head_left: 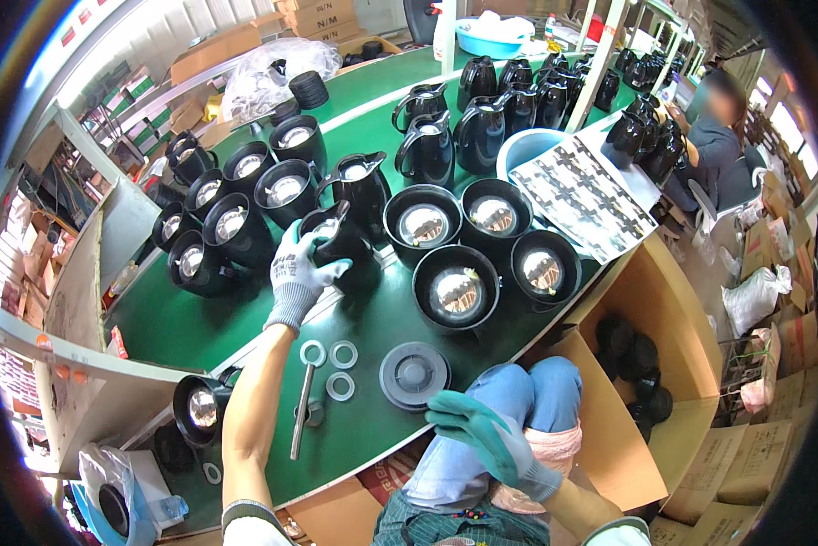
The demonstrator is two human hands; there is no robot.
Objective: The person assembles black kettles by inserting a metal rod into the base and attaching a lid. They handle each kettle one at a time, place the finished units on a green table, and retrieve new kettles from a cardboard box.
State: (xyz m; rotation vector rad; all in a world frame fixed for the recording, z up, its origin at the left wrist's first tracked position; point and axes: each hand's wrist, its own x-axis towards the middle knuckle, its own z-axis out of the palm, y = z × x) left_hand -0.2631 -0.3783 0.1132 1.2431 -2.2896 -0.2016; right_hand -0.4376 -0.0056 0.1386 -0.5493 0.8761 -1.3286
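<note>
My left hand [298,275], in a grey-and-green glove, grips a black jug [343,238] on the green table, the thumb lying across its near side. Right behind it stands another black jug [361,193] with a spout and handle. Over my lap is my gloved right hand [482,435], empty, its fingers stretched out. A round grey disc-shaped part [414,376] lies on the table just beyond those fingers. Between the disc and my left forearm are several grey rings [340,386] and a metal rod-like tool [302,414].
Black open vessels with shiny inner bottoms [454,286] stand right of my left hand, more [231,223] to its left. Finished-looking jugs [482,132] line the back. A patterned sheet [584,196] covers a blue basin [527,146]. Cardboard box [691,364] at right; a person [727,136] sits beyond.
</note>
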